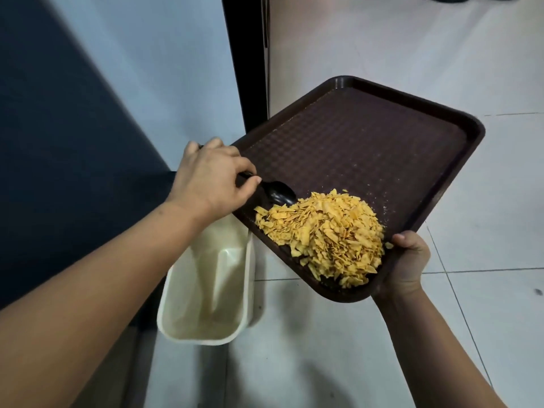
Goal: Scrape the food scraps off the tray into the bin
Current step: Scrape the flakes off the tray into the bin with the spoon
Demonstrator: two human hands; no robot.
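No lettering, label, brand mark or number can be read anywhere in this view; the brown tray (382, 136) shows only an embossed pattern. The cream bin (203, 319) is plain; the wall and floor tiles carry no sign.

dark brown checker-textured tray (368, 142), yellow-orange scraps (326, 234), black spoon (279, 192), cream bin (206, 290)
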